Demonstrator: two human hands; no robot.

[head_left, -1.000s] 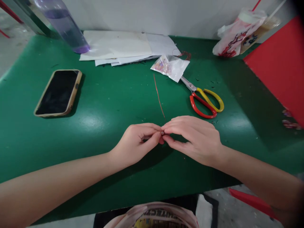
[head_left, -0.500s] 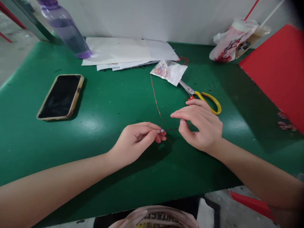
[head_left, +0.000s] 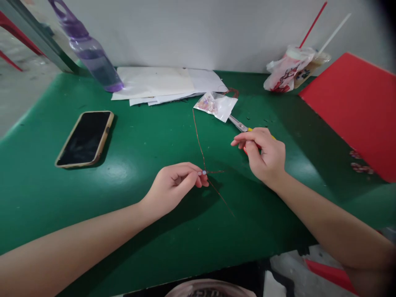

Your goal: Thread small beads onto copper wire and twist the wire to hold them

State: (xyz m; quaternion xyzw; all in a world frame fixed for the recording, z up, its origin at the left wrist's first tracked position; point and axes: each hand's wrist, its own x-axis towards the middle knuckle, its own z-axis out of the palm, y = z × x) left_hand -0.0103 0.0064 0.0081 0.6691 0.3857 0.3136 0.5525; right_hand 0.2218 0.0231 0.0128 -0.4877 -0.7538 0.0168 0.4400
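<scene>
Green tabletop [head_left: 148, 136] against pale wall [head_left: 167, 33], left grip [head_left: 173, 185] pinch-tight on beads [head_left: 204, 172], right grip [head_left: 268, 154] loosely spread.

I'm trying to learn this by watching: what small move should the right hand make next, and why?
Probably pinch the loose strand slanting down and right from the small pale bead. The left hand has the bead steadied between its fingertips, while the right hand is over the scissors, with nothing visible between its fingertips.
</scene>
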